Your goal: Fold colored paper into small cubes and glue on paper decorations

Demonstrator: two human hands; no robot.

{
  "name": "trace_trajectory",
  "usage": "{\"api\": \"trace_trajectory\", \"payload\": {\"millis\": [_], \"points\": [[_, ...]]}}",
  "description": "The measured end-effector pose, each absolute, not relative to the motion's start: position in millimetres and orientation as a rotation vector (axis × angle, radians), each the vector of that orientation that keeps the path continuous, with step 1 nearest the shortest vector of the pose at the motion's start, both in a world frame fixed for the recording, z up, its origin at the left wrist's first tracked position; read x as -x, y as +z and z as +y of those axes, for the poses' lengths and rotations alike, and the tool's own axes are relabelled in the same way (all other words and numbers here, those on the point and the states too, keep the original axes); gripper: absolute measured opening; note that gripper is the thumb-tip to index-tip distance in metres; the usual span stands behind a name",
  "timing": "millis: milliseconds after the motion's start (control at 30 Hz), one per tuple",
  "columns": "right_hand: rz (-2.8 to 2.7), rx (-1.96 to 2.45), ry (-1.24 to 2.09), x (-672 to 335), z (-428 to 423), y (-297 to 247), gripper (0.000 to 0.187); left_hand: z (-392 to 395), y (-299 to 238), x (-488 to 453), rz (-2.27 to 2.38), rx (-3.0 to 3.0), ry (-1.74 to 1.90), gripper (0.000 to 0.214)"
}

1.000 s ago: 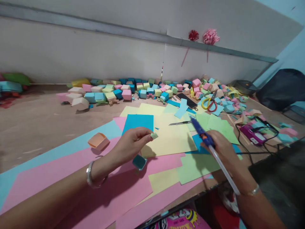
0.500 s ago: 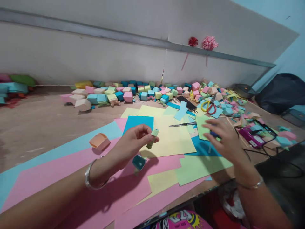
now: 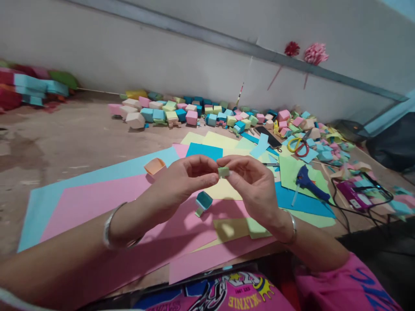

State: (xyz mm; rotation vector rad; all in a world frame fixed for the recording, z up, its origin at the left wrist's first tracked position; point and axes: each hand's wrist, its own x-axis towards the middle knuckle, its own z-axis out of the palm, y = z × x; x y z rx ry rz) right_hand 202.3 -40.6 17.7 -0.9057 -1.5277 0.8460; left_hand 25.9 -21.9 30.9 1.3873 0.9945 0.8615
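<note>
A small light-green paper piece (image 3: 223, 172) is pinched between my two hands above the coloured sheets. My left hand (image 3: 181, 185) grips it from the left with thumb and fingertips. From the other side, the thumb and fingers of my right hand (image 3: 254, 185) press on it too; its far parts are hidden behind the fingers. Just below lies a small dark-teal paper box (image 3: 204, 200) with a light-green tab. A peach paper box (image 3: 154, 166) stands open beyond my left hand. To the right, a blue glue gun (image 3: 308, 181) rests on green and blue paper.
Pink (image 3: 106, 207) and other coloured sheets cover the table's front. Many small paper boxes (image 3: 191, 117) line the wall, beside a phone (image 3: 268, 136) and scissors (image 3: 300, 146). A purple power strip (image 3: 353, 194) with black cables sits at the right.
My right hand has come away from the glue gun, now lying on the paper, and moved left to the green piece. Both hands now hold that piece. The view has shifted.
</note>
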Motion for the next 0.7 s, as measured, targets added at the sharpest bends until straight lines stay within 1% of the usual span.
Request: {"api": "trace_trajectory", "payload": {"millis": [100, 167, 267, 300, 367, 400, 433, 567, 700], "points": [[-1.736, 0.952, 0.612, -205, -41, 11, 0.010, -24, 22, -9, 1.195, -1.687, 0.805, 0.020], [-1.961, 0.931, 0.455, -209, -42, 0, 0.014, -24, 12, 2, 1.294, -1.869, 0.648, 0.025], [-2.178, 0.841, 0.321, -211, -43, -18, 0.015, -25, -6, 11, 1.291, -1.894, 0.409, 0.030], [-2.201, 0.819, 0.294, -211, -43, -24, 0.014, -26, -10, 12, 1.270, -1.886, 0.367, 0.036], [-2.225, 0.799, 0.248, -210, -43, -33, 0.013, -26, -17, 9, 1.249, -1.896, 0.358, 0.056], [-2.236, 0.797, 0.230, -210, -43, -37, 0.013, -27, -19, 7, 1.252, -1.910, 0.378, 0.063], [-2.248, 0.800, 0.217, -209, -44, -39, 0.013, -27, -20, 4, 1.260, -1.920, 0.399, 0.065], [-2.306, 0.850, 0.168, -206, -47, -41, 0.015, -29, -27, -5, 1.260, -1.938, 0.428, 0.056], [-2.326, 0.952, 0.125, -201, -52, -36, 0.023, -31, -36, -9, 1.244, -1.868, 0.499, 0.047]]}}
